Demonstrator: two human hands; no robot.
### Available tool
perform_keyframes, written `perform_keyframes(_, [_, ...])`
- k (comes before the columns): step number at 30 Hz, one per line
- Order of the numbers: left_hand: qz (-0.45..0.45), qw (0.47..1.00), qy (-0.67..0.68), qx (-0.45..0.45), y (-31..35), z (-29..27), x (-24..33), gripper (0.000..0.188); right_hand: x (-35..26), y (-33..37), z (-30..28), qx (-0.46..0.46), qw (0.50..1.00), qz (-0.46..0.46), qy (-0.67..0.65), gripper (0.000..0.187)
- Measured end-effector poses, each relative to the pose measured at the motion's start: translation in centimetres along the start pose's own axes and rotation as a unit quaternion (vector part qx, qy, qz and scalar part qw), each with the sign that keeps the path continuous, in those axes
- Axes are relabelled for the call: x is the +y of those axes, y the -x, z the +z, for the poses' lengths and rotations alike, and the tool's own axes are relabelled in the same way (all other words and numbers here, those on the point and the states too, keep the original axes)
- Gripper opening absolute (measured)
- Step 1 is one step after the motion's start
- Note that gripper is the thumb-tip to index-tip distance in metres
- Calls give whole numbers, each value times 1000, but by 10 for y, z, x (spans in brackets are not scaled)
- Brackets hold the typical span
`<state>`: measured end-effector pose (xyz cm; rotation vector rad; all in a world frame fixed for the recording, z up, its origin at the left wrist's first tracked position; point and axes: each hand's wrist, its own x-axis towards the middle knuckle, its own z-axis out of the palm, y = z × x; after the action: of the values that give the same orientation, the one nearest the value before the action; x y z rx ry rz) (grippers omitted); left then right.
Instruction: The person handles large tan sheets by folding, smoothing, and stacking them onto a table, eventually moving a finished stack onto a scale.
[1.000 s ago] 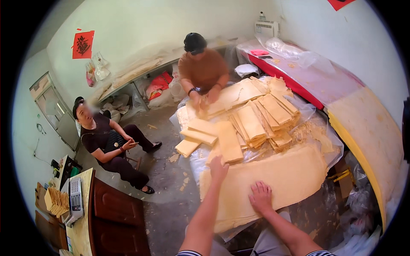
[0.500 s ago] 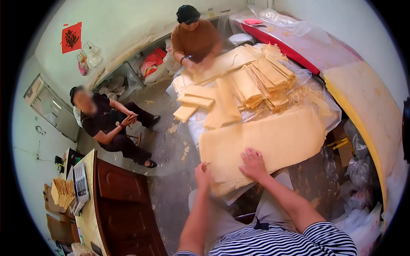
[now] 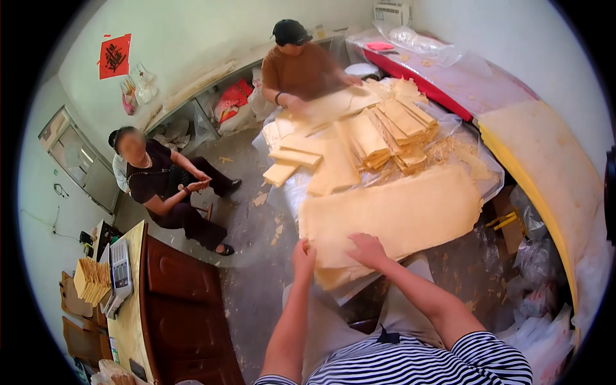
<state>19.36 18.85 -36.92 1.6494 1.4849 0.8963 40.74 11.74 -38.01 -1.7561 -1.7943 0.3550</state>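
A broad, thin, pale-yellow sheet point(image 3: 398, 208) with rough edges lies across the near end of the plastic-covered work surface, close to my lap; it seems to rest on more such sheets. My left hand point(image 3: 304, 255) is closed in a pinch on its left edge, near the front corner. Over the sheet's near part is my right hand point(image 3: 368, 251), its fingers apart and a little bent, with nothing in them. Whether its fingertips touch the sheet I cannot tell. Beyond lie folded yellow sheets point(image 3: 369, 138) and a flat, narrow folded piece point(image 3: 292, 157).
Across the surface a co-worker point(image 3: 298, 70) handles another sheet; the hands are blurred. At the left a seated person point(image 3: 167, 176) sits near a wooden cabinet point(image 3: 186, 301) bearing a scale point(image 3: 120, 273). A yellow-edged bench point(image 3: 532, 163) runs along the right, with plastic bags point(image 3: 539, 333) below.
My right hand has lifted from lying flat on the sheet and shifted slightly left, its fingers now more bent. My left hand stays at the left edge. The co-worker's hands have spread apart.
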Motion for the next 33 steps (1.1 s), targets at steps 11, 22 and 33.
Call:
perform_keyframes(11, [41,987,-138,66,30,25,-9,36,133,-183,-25,220,892,302,-256,21])
perform_keyframes(22, [83,976,-187,75,39,35,-6,36,61,-238,-9,38,908,416,17,56])
perform_keyframes(33, [119,971,-179,102,33,34,-7,35,79,-285,-38,266,933,225,-91,25])
